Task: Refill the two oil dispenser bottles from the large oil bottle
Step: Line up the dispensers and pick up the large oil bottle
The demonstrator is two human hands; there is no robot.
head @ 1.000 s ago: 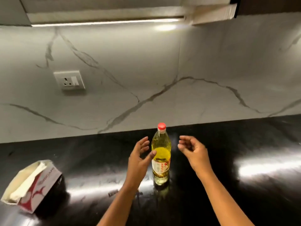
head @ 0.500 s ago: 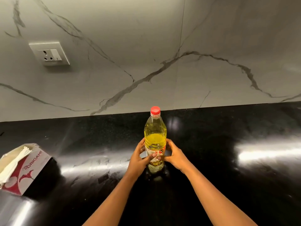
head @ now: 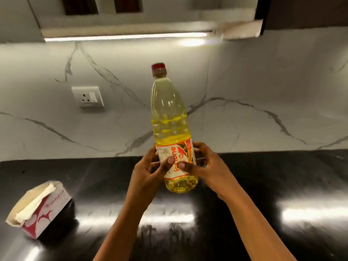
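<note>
Large oil bottle (head: 170, 117) is held above the black countertop (head: 282, 176), near upright, top leaning slightly left, red cap (head: 159, 68) on. Left hand (head: 148, 172) grips the bottle's label band from the left, right hand (head: 207, 166) from the right, fingers curled round it, thumbs on the front. Tissue box (head: 37, 208) sits well left of and below the bottle; wall socket (head: 88, 96) is left of the bottle.

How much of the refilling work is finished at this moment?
Done: no pouring shows; the red cap is on the large oil bottle. In hand: left hand and right hand grip the bottle at its label. Left: uncap and fill both dispensers, neither of which is in view.
</note>
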